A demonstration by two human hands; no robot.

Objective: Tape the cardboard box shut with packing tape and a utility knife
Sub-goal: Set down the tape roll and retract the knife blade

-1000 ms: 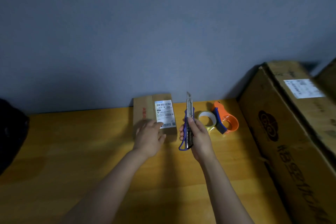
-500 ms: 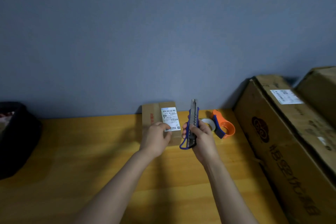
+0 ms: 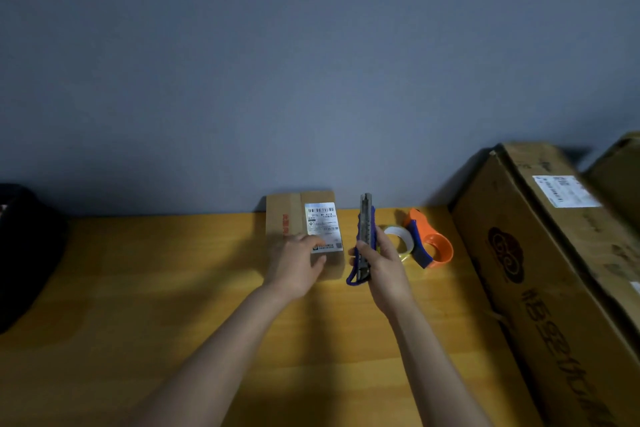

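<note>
Knife (image 3: 365, 236) clenched upright in right hand (image 3: 382, 269); left hand (image 3: 298, 263) flat, grip wide, on box (image 3: 301, 222). Keep blade retracted, tape (image 3: 398, 241) first.

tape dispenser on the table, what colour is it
The plastic tape dispenser is orange with a blue handle part, seen in the head view.

A small box (image 3: 301, 215) sits on the table (image 3: 173, 288) against the wall (image 3: 311, 62). The left hand (image 3: 296, 265) rests on the box's near part. Right of it, the right hand (image 3: 382, 270) holds a knife (image 3: 365, 229) upright. Behind that hand lies a tape roll (image 3: 398, 239), touching a dispenser (image 3: 429, 243) on its right. A large carton (image 3: 554, 270) stands at the table's right end.
</note>
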